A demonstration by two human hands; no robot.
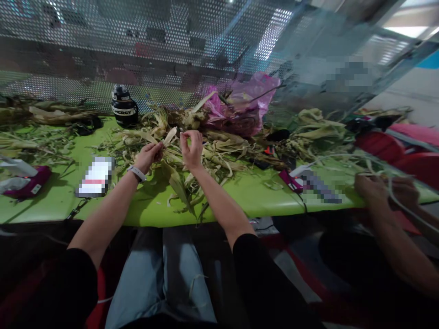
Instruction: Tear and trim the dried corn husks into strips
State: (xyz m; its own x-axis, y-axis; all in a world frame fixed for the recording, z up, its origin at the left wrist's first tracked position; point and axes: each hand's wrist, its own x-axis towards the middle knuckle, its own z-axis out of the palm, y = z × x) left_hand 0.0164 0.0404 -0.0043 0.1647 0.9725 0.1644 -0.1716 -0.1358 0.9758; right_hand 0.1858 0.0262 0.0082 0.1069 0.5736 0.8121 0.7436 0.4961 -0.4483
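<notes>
My left hand (149,156), with a white band on its wrist, is closed around a pale strip of corn husk (170,136) that sticks up past the fingers. Just to its right, my right hand (192,149) is raised with thumb and forefinger curled together near the strip's tip. What those fingertips hold, if anything, is too small to make out. Below and between both hands, a larger greenish corn husk (178,183) lies towards the table's front edge. A heap of loose dry husks (226,148) spreads behind and around the hands.
On the green table (144,208) stand a black bottle (124,107) and a pink plastic bag (247,107). A phone (96,177) lies left, power banks (29,183) at both sides. A perforated metal screen (164,59) rises behind. At right are another person's hands (384,187).
</notes>
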